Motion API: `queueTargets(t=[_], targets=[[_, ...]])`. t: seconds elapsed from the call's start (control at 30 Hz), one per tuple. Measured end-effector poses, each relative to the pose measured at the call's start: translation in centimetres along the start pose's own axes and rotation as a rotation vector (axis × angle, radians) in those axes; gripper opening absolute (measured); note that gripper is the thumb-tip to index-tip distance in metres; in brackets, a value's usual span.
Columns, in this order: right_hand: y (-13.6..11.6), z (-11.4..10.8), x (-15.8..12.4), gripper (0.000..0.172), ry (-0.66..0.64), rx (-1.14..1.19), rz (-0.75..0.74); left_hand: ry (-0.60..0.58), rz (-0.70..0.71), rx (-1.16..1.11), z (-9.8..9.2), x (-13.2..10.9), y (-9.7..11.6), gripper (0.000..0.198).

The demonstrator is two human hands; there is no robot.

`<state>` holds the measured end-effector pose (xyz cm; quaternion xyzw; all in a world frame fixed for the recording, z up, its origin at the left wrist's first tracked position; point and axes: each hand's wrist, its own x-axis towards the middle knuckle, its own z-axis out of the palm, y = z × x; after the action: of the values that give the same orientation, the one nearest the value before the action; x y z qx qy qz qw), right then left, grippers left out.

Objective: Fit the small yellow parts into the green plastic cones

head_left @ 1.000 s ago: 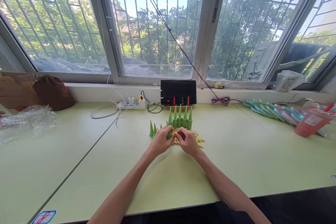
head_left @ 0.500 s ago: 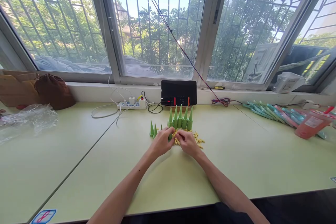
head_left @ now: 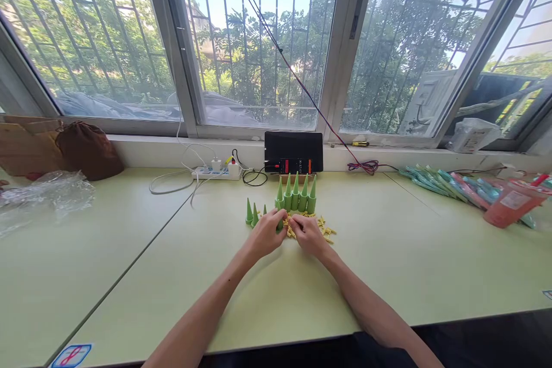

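My left hand (head_left: 268,231) is closed, its fingers curled around a small green cone (head_left: 279,224) that shows between thumb and fingers. Close beside it, my right hand (head_left: 306,231) pinches something too small to make out, its fingertips nearly meeting the left ones. Under and around the fingertips lies a pile of small yellow pieces (head_left: 326,231), spreading to the right. Just behind the hands stands a row of taller green cones (head_left: 295,198) on cylindrical bases. Several shorter green cones (head_left: 249,213) stand left of my left hand, some partly hidden by it.
A black tablet (head_left: 294,146) with a lit phone (head_left: 295,166) before it leans at the sill. To the left are a power strip (head_left: 218,172), clear plastic (head_left: 60,195) and a brown bag (head_left: 90,149). A red drink cup (head_left: 515,204) and plastic packets (head_left: 448,184) lie right.
Both hands hold nearly the same place, with only slight finger movement. The cones and the yellow pile look unchanged.
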<state>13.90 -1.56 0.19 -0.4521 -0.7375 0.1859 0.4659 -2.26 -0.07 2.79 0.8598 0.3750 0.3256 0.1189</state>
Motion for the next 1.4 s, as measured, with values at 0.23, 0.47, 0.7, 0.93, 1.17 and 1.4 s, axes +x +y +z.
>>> queueTargets(t=[0.23, 0.47, 0.7, 0.93, 1.17, 1.4], targets=[[0.16, 0.07, 0.02, 0.039, -0.008, -0.003, 0.009, -0.017, -0.001, 0.012, -0.06, -0.03, 0.13, 0.009], [0.12, 0.09, 0.04, 0.040, -0.005, -0.023, 0.007, -0.009, 0.005, 0.018, -0.03, -0.03, 0.11, 0.008], [0.34, 0.23, 0.02, 0.042, -0.006, -0.021, 0.029, 0.007, 0.022, 0.005, 0.13, 0.00, -0.10, 0.007], [0.24, 0.24, 0.06, 0.038, -0.008, 0.040, 0.049, 0.011, -0.008, 0.057, 0.06, 0.06, -0.18, 0.006], [0.30, 0.09, -0.06, 0.031, -0.043, 0.024, 0.039, 0.008, 0.005, 0.080, 0.22, 0.06, -0.22, 0.005], [0.49, 0.17, 0.00, 0.033, -0.031, 0.002, 0.020, 0.007, 0.006, 0.070, 0.26, 0.03, -0.25, 0.004]])
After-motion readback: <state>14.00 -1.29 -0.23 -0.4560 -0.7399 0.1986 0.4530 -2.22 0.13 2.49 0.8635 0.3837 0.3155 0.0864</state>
